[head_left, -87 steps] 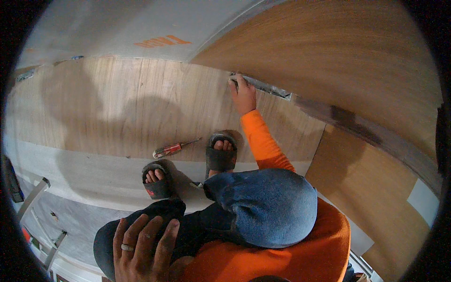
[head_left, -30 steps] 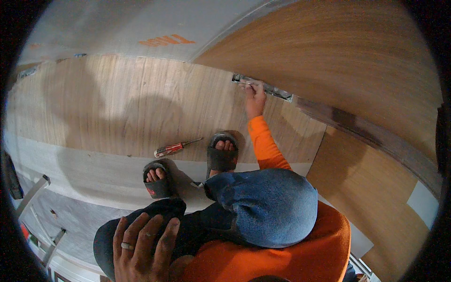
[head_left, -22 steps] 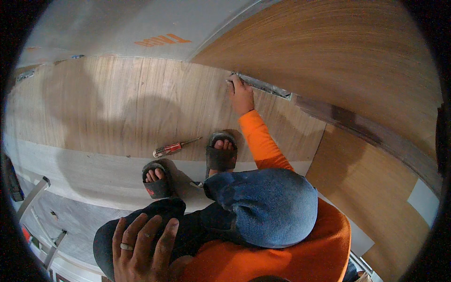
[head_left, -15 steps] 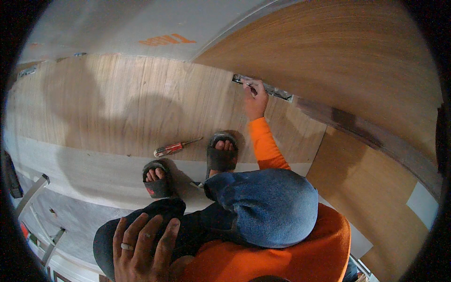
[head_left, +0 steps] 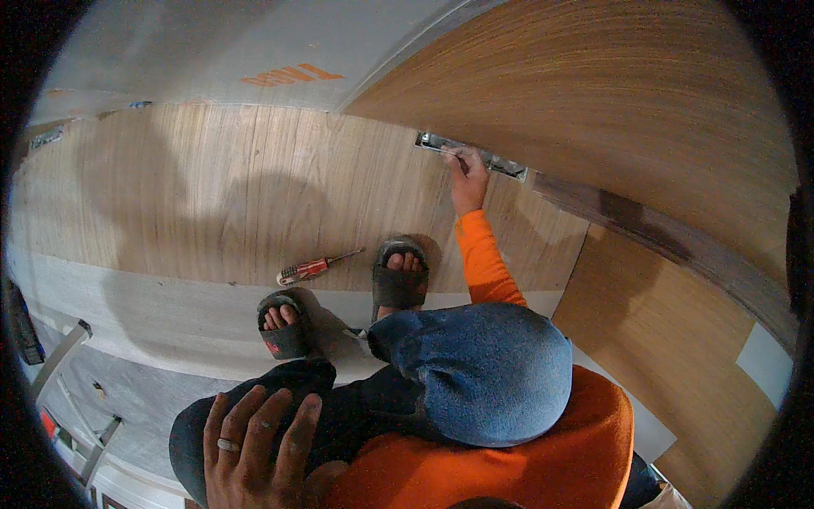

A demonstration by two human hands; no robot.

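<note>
My right hand [head_left: 466, 180] reaches forward to a narrow metal-lined slot [head_left: 509, 167] in the wood-look floor, beneath the edge of a wooden door panel [head_left: 593, 93]. Its thumb and fingers are pinched together over the slot; whatever they grip is too small to make out. My left hand [head_left: 259, 441], with a ring on one finger, lies spread over my dark-trousered left knee and holds nothing. A screwdriver [head_left: 318, 266] with a red, black and white handle rests on the floor by my sandalled feet, its tip pointing right.
A grey wall panel [head_left: 195, 51] with orange marking rises ahead. Another small metal fitting [head_left: 47, 137] sits in the floor at far left. Metal legs [head_left: 64, 356] stand at lower left. Brown board [head_left: 644, 322] covers the floor at right, beyond a dark threshold strip [head_left: 644, 225].
My right hand has shifted slightly along the slot, its fingers still pinched. My left hand and the screwdriver stay where they were.
</note>
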